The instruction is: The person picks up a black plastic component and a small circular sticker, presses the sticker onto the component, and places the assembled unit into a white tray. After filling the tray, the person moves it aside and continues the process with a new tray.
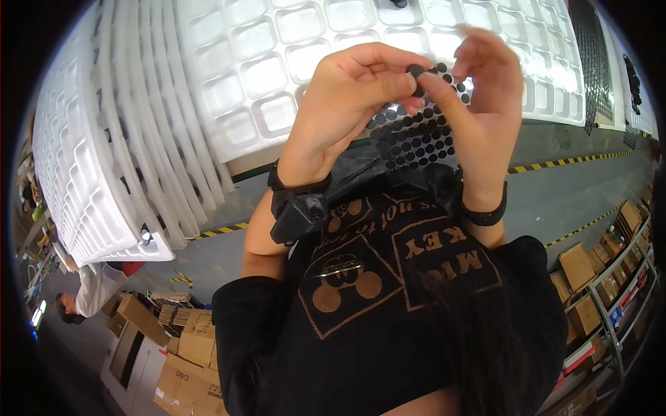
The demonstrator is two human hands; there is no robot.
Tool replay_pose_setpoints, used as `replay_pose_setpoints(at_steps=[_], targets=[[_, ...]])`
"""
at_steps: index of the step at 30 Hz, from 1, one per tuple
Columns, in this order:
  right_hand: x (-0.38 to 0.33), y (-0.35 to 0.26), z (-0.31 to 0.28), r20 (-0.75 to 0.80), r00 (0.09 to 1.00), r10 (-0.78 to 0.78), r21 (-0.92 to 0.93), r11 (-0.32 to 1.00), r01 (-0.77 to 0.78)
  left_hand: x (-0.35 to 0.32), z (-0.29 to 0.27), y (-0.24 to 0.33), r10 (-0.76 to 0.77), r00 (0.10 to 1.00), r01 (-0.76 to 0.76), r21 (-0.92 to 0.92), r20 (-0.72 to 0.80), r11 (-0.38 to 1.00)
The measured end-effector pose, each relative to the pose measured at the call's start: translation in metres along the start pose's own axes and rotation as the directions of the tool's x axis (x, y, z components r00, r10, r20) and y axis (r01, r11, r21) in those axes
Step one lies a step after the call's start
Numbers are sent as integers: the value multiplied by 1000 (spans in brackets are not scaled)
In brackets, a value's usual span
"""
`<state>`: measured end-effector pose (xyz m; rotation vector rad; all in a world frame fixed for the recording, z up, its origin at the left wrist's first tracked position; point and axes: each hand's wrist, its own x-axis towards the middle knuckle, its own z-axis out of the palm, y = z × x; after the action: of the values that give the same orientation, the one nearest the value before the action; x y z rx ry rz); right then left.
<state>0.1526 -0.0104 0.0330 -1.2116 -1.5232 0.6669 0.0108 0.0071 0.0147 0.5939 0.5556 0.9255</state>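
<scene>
My left hand (368, 83) is closed, with thumb and forefinger pinching a small black round piece (415, 71). Close by on the right is my right hand (489, 90); its thumb tip reaches the piece, while its raised fingers stand apart from the thumb and are slightly blurred. Below and behind both hands is a sheet of black round pads (416, 145), set out in rows on a shiny backing. Whether any left fingers also touch this sheet is hidden. A white moulded tray (260, 76) with square pockets lies beyond the hands.
Several white trays (149, 118) stand stacked on edge at the left. Small dark parts (399, 3) sit in a far pocket. Cardboard boxes (198, 340) are on the floor at lower left, and a loaded shelf rack (610, 312) is at right. Another person (90, 295) is at far left.
</scene>
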Motion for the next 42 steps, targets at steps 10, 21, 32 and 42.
replay_pose_setpoints(at_steps=[10, 21, 32, 42], targets=[[-7, -7, -11, 39, 978, 205, -91, 975, -201, -13, -4, 23, 9, 996, 3, 131, -91, 991], [-27, 0, 12, 163, 986, 27, -156, 988, -2, -27, 61, 76, 828, 558, -264, 956, 43, 128], [-10, -3, 21, 195, 981, 21, -261, 965, 31, -340, -100, 279, 992, -77, 686, 716, -103, 128], [-15, 11, 26, 115, 990, -75, -376, 920, 113, -413, -267, 337, 758, -60, 778, 446, -650, 443]])
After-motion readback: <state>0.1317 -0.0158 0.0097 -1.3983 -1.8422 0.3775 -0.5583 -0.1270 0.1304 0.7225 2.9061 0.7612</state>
